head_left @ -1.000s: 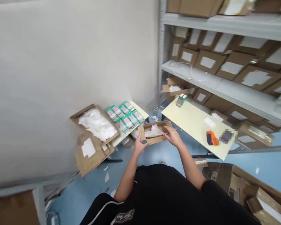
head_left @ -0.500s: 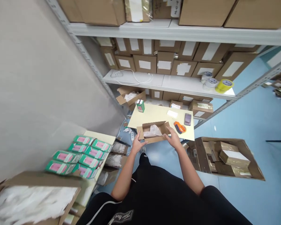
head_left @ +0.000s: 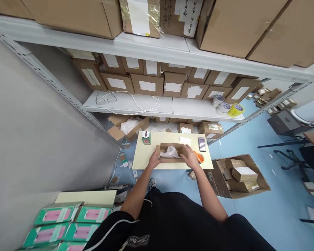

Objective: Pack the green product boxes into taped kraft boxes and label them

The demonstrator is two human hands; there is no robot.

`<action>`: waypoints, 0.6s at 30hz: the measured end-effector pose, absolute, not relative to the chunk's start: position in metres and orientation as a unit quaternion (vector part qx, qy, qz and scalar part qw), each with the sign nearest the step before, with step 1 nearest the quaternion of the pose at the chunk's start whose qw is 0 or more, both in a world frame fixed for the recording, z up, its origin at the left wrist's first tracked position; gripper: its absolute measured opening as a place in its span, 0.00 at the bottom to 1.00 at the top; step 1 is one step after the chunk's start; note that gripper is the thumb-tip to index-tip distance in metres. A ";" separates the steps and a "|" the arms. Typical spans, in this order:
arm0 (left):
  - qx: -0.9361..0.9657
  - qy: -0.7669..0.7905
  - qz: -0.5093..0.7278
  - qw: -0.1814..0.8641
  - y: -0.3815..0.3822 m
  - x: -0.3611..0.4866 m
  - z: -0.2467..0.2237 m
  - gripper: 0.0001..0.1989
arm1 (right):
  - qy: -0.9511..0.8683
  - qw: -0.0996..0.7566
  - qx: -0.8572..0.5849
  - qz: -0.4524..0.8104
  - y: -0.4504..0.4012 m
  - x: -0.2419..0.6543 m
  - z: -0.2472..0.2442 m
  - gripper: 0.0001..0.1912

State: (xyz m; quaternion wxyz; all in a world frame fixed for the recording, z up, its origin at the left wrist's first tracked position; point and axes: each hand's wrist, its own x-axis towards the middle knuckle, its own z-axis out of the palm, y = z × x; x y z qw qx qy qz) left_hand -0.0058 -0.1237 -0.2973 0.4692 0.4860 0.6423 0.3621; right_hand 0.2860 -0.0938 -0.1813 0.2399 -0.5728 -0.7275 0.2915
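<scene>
An open cardboard box (head_left: pixel 172 160) sits on a small cream table (head_left: pixel 146 164), with crumpled white packing paper (head_left: pixel 170 152) inside. My left hand (head_left: pixel 155 159) grips its left end, thumb along the near side. At the right end, my right hand (head_left: pixel 189 157) holds the other side of the box. Just right of that hand lies an orange tape dispenser (head_left: pixel 199 157), partly hidden by it. Farther back on the table stand a small green box (head_left: pixel 146 138) at the left, a white paper (head_left: pixel 185 140), and a phone-like device (head_left: pixel 202 144) with a blurred screen.
Metal shelving (head_left: pixel 157 104) full of labelled cartons rises behind the table. Tape rolls (head_left: pixel 235 110) sit on its middle shelf. On the floor at right is a large carton (head_left: pixel 264 188) of packed boxes. Green-and-pink boxes (head_left: pixel 54 215) cover a side table at lower left.
My view has shifted, with the shelving nearer. Both hands have carried the open box farther over the table, away from its near edge.
</scene>
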 end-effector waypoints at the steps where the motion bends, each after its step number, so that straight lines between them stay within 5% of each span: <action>1: 0.497 0.643 0.345 0.470 -0.113 -0.011 -0.300 0.64 | -0.725 0.234 -0.577 0.295 -0.087 0.277 -0.181 0.35; 5: 0.524 0.622 0.320 0.486 -0.085 -0.025 -0.307 0.60 | -0.718 0.219 -0.577 0.322 -0.060 0.240 -0.185 0.36; 12: 0.526 0.589 0.387 0.476 -0.072 -0.058 -0.304 0.41 | -0.660 0.234 -0.543 0.464 -0.013 0.151 -0.216 0.34; 18: 0.448 0.727 0.429 0.293 -0.044 -0.114 -0.288 0.33 | -0.488 0.242 -0.567 0.618 0.017 0.067 -0.253 0.32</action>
